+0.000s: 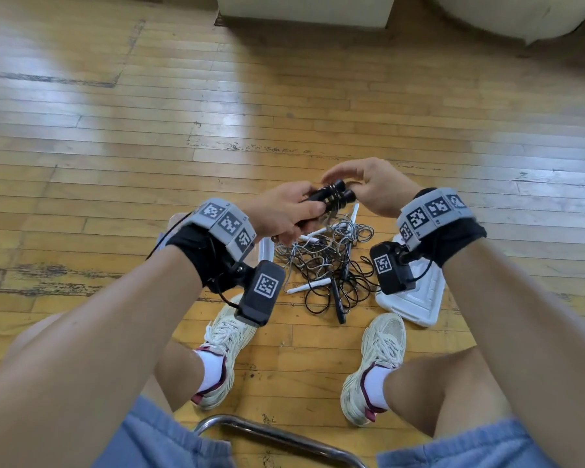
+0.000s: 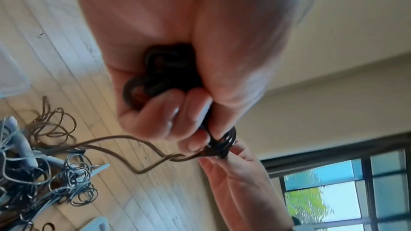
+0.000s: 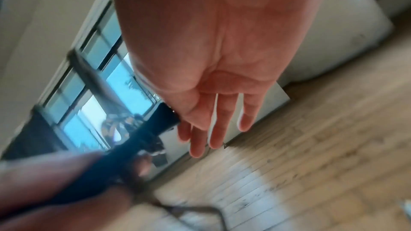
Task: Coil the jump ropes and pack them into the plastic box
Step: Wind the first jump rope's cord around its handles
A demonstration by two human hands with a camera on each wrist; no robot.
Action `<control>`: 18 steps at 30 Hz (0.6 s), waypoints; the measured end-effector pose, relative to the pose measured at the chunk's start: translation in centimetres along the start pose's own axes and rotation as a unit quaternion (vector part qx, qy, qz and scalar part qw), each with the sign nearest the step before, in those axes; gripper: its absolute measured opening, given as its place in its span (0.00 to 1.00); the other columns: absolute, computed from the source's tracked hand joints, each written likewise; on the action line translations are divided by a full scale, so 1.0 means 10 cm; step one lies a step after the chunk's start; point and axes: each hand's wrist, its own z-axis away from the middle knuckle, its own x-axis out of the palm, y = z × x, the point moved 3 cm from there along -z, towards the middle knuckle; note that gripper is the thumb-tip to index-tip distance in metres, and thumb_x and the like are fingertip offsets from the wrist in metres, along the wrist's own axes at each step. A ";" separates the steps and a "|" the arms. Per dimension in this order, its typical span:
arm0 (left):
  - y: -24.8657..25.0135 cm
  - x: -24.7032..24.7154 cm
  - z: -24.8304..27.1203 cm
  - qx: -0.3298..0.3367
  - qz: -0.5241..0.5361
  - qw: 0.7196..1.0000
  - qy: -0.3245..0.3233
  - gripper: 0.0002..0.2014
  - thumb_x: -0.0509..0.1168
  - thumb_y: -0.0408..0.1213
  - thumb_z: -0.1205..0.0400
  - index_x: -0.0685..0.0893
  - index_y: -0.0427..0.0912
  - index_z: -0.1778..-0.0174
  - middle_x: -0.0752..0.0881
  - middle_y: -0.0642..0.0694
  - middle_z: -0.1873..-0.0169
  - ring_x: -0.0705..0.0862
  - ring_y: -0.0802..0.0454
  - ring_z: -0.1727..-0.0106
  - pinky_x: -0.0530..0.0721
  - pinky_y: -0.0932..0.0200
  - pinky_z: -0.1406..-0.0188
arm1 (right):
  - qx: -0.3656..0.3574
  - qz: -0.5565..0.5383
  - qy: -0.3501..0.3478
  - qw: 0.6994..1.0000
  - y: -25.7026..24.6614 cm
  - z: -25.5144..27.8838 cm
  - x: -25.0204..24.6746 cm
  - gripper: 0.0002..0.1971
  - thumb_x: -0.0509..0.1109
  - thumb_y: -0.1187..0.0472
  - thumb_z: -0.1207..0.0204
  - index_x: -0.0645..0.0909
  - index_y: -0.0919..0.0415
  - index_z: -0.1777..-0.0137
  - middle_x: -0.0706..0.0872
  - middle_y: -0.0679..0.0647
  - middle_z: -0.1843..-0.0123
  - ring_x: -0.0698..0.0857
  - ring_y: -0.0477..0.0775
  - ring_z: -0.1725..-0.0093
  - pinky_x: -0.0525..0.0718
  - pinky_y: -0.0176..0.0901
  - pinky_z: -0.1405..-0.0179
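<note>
- now coiling: left hand (image 1: 284, 214) grips the black handles (image 1: 331, 194) together above the rope pile (image 1: 328, 261) on the floor.
- right hand (image 1: 368, 187), fingers straight, seems to pinch the cord (image 2: 124, 140) at the handle tips; blurred.
- next: wind the cord round.
- plastic box (image 1: 267, 248) sits beside the pile.

the rope tangle (image 1: 328, 261) lies on the wooden floor (image 1: 115, 146) between the two shoes (image 1: 222, 346). beyond the tangle the floor runs bare up to a pale block (image 1: 304, 10) at the far edge, so there is wide room on that side. left of the tangle a clear plastic edge (image 1: 267, 248) stands just beside it, with bare boards further left. right of the tangle a white lid (image 1: 416, 298) lies close against it. nearer than the tangle, the shoes, both legs and a chrome chair bar (image 1: 277, 434) narrow the way in. above the tangle, the left hand (image 1: 281, 214) and right hand (image 1: 368, 187) with black handles (image 1: 331, 194) block the way straight down.
</note>
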 end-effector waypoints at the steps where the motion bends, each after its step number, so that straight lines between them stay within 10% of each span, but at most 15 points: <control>1: 0.01 -0.02 0.01 0.012 0.041 0.999 0.011 0.11 0.56 0.33 0.09 0.72 0.37 0.32 0.78 0.47 0.70 0.70 0.59 0.79 0.71 0.68 0.83 | 0.005 -0.038 0.013 0.999 0.00 0.00 -0.02 0.21 0.58 0.73 0.15 0.83 0.51 0.33 0.88 0.46 0.38 0.86 0.54 0.37 0.82 0.56 0.29; 10: 0.13 -0.11 -0.03 0.088 0.127 0.978 0.140 0.04 0.55 0.34 0.08 0.73 0.39 0.45 0.78 0.47 0.72 0.67 0.57 0.81 0.68 0.64 0.84 | 0.062 -0.442 0.021 0.894 -0.20 0.01 0.17 0.17 0.70 0.56 0.17 0.72 0.63 0.35 0.89 0.64 0.40 0.90 0.57 0.42 0.85 0.49 0.33; 18: 0.11 -0.11 -0.06 0.072 0.071 0.972 0.212 0.09 0.56 0.35 0.09 0.72 0.36 0.35 0.79 0.45 0.69 0.70 0.59 0.82 0.70 0.63 0.82 | -0.018 -0.226 0.105 0.968 -0.19 0.02 0.11 0.08 0.69 0.63 0.15 0.81 0.68 0.43 0.87 0.55 0.61 0.86 0.51 0.62 0.87 0.48 0.53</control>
